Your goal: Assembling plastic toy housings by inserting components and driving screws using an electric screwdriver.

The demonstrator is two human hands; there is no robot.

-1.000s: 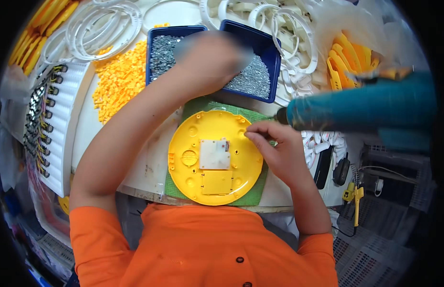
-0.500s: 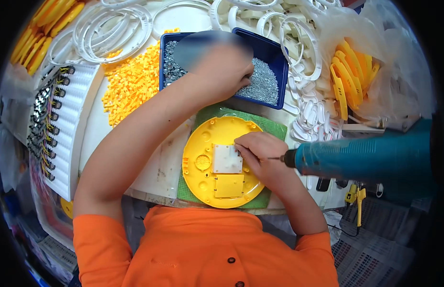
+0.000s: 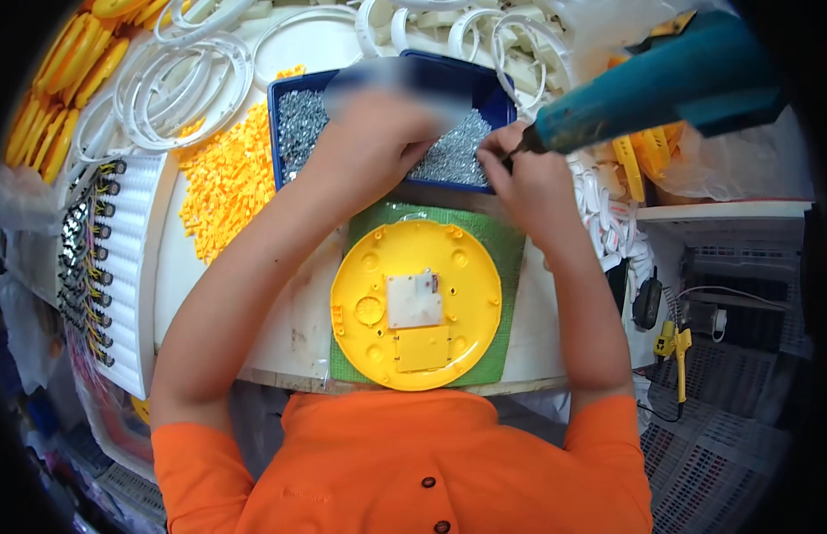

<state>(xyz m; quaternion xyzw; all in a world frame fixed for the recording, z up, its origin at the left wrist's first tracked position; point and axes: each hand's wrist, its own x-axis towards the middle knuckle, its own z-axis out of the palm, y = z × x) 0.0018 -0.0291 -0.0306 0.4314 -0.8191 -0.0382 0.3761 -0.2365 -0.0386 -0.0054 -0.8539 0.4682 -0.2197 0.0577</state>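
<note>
My left hand [image 3: 373, 138] is over a blue bin [image 3: 280, 133] of small metal screws [image 3: 458, 147]. Its fingers are curled, partly covered by a blurred patch; whatever they may hold is hidden. At the bin's right front corner, my right hand [image 3: 529, 182] closes around the nose of a teal electric screwdriver [image 3: 645, 93], whose bit is hidden by the fingers. Closer to me, a round yellow plastic shell [image 3: 467, 311] lies on a green mat [image 3: 511, 303], touched by neither hand. A white square plate [image 3: 413, 301] and a yellow rectangular cover [image 3: 422, 349] are set in it.
Small yellow parts [image 3: 222, 178] are heaped left of the bin. White rings [image 3: 182, 89] and stacked yellow pieces [image 3: 71, 80] fill the far left. A white ribbed tray [image 3: 129, 267] with wired components stands at left. White pieces [image 3: 600, 209] lie at right.
My right hand has left the yellow shell and moved up to the bin, now gripping the screwdriver's nose. The screwdriver has swung up and away. My left hand has shifted slightly left.
</note>
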